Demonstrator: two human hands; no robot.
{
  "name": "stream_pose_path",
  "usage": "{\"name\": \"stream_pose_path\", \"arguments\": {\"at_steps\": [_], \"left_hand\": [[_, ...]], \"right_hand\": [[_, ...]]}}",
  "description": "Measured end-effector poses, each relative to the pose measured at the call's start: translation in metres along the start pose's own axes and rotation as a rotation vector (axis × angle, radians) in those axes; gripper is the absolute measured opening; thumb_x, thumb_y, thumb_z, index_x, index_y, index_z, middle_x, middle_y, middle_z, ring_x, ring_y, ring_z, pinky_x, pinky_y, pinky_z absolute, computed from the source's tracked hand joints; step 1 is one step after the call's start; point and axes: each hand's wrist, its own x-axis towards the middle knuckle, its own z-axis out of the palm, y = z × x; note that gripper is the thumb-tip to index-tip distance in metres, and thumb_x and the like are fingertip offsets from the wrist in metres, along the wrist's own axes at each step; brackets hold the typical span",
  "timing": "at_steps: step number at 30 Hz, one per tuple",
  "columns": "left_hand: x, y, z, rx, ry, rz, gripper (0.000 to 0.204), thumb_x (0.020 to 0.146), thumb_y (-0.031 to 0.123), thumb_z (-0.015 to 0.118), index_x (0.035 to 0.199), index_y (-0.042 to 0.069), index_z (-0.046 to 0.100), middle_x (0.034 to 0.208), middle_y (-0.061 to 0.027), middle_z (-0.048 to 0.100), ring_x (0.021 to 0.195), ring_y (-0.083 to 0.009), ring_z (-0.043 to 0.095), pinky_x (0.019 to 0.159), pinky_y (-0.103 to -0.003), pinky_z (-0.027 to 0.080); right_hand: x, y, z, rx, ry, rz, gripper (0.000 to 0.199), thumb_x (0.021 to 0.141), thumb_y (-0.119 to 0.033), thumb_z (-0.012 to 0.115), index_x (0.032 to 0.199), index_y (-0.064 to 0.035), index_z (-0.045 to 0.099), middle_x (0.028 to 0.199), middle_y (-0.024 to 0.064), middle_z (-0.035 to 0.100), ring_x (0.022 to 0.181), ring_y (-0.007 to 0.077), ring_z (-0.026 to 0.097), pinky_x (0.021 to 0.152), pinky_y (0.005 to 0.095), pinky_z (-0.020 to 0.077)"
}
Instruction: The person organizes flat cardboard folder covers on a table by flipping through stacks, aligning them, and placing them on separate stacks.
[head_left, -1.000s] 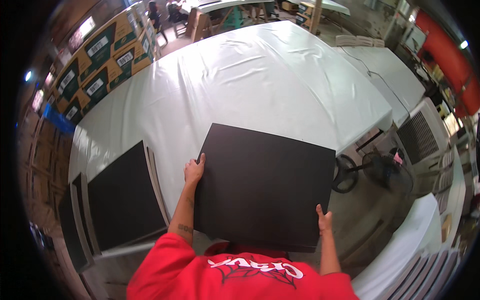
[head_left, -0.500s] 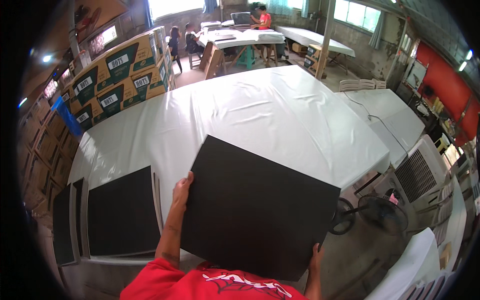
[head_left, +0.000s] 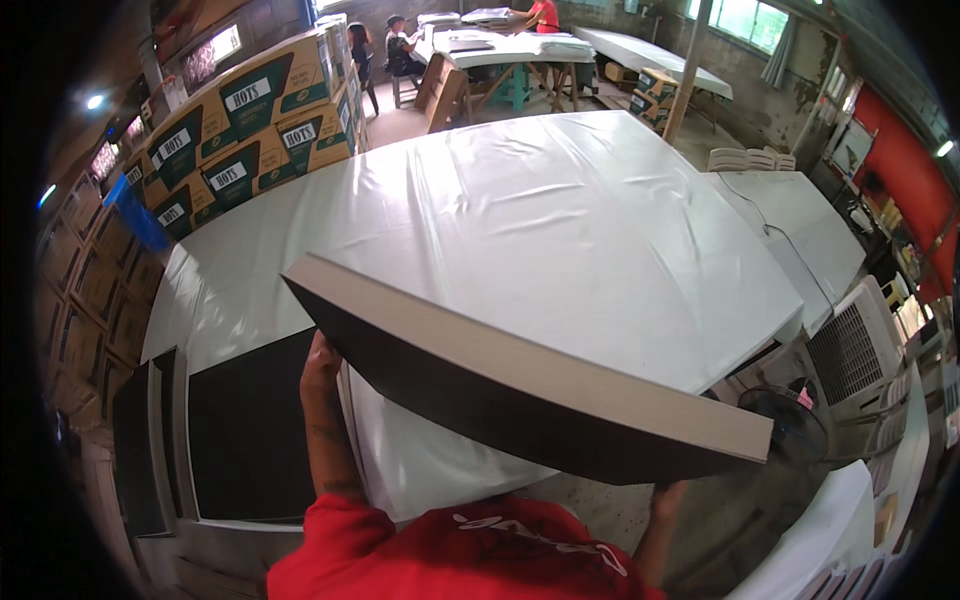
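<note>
I hold a large thick rectangular slab (head_left: 500, 405) between my two hands, above the near side of a table with a glossy white cover (head_left: 520, 220). Its face toward me is black, and a pale, thick edge shows along the top; I cannot tell whether it is one block or stacked sheets. My left hand (head_left: 320, 362) is closed on its left end, fingers partly hidden. Under the right end, my right hand (head_left: 668, 494) grips it, mostly covered by the slab. Left of my left forearm are more black-faced slabs (head_left: 255, 430).
Printed cardboard cartons (head_left: 245, 120) are piled at the back left, with brown cartons (head_left: 90, 280) along the left wall. A black fan (head_left: 785, 420) and a white air cooler (head_left: 855, 335) stand at right. People sit or stand around a far table (head_left: 510, 48).
The slab has tipped, so its pale thick edge now shows above the foreshortened black face. Both hands keep hold of it. The head view has shifted slightly.
</note>
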Motion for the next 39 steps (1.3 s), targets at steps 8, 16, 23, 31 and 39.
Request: {"name": "stream_pose_path", "arguments": {"at_steps": [8,16,23,31,39], "left_hand": [[0.010,-0.007,0.000,-0.053,-0.133,-0.070,0.105,0.066,0.076,0.044,0.136,0.001,0.024,0.139,-0.0092,0.031,0.130,-0.0229,0.027,0.106,-0.040,0.020],[0.002,-0.017,-0.009,0.092,-0.014,-0.002,0.099,0.073,0.075,0.037,0.138,0.002,0.020,0.141,-0.0105,0.028,0.130,-0.0232,0.025,0.107,-0.039,0.017],[0.021,0.040,0.034,0.348,0.452,0.465,0.087,0.080,0.072,0.022,0.130,0.002,0.035,0.131,-0.0118,0.041,0.126,-0.0220,0.032,0.105,-0.038,0.019],[0.020,0.193,0.262,0.943,-0.584,0.793,0.067,0.065,0.056,0.067,0.105,0.004,0.051,0.088,-0.0113,0.056,0.084,-0.0289,0.058,0.073,-0.035,0.045],[0.014,0.171,0.314,1.351,-0.968,0.426,0.058,0.056,0.039,0.075,0.093,0.002,0.050,0.077,-0.0079,0.053,0.070,-0.0254,0.055,0.061,-0.037,0.040]], "right_hand": [[0.055,-0.121,0.033,0.358,0.329,-0.022,0.126,0.046,-0.086,0.047,0.136,-0.0012,0.023,0.136,0.0129,0.029,0.124,0.0282,0.031,0.103,0.0444,0.0257],[0.053,-0.144,0.044,-0.032,0.549,0.174,0.088,0.075,-0.068,0.050,0.122,0.0051,0.038,0.119,0.0147,0.045,0.106,0.0237,0.046,0.091,0.0357,0.0367],[0.035,-0.106,0.022,-0.037,0.469,0.030,0.088,0.066,-0.063,0.065,0.121,-0.0002,0.039,0.116,0.0100,0.048,0.106,0.0218,0.048,0.089,0.0368,0.0414],[0.023,-0.120,0.019,0.048,0.386,0.154,0.057,0.066,-0.032,0.066,0.108,0.0022,0.050,0.099,0.0069,0.056,0.091,0.0197,0.054,0.079,0.0330,0.0441],[0.039,-0.240,0.025,-0.416,0.650,-0.511,0.059,0.058,-0.027,0.081,0.111,-0.0149,0.057,0.115,0.0114,0.047,0.102,0.0245,0.047,0.079,0.0365,0.0430]]}}
